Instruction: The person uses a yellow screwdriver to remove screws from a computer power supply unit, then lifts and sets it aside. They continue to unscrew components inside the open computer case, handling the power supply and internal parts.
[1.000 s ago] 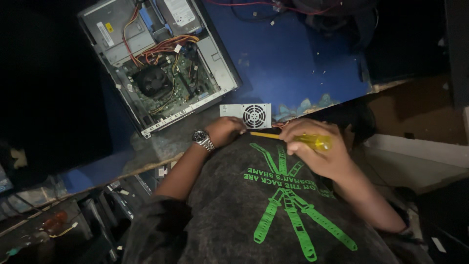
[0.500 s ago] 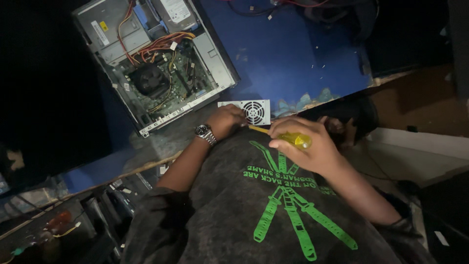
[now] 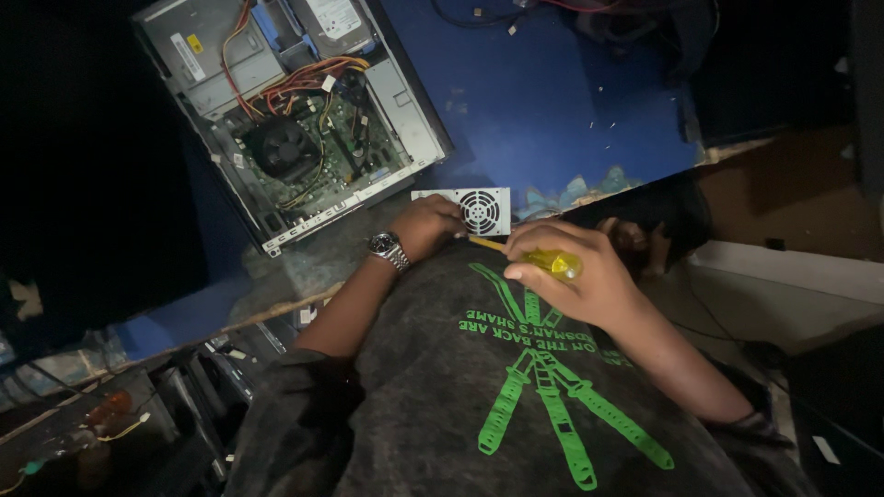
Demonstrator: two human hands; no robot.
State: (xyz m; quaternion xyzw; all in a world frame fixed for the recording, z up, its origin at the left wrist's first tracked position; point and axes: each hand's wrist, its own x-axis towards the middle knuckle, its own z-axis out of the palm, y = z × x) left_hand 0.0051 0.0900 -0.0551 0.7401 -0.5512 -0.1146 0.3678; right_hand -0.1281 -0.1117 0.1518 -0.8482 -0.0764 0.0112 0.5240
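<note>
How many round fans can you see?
2. One black fan sits inside the open computer case; one is in the grey box by the left hand. Others may be hidden.

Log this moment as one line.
left hand: steadies fan unit | right hand: grips yellow screwdriver | open computer case beside

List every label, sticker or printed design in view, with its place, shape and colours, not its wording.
Yellow sticker: small square on the grey drive cage, top left of the open computer case.
White label: long narrow strip on the same cage, beside the yellow sticker.
Pale label: rectangle on the grey power supply at the case's top edge.
Green print: lettering and crossed bands on the dark shirt.
No screens or packages show.
</note>
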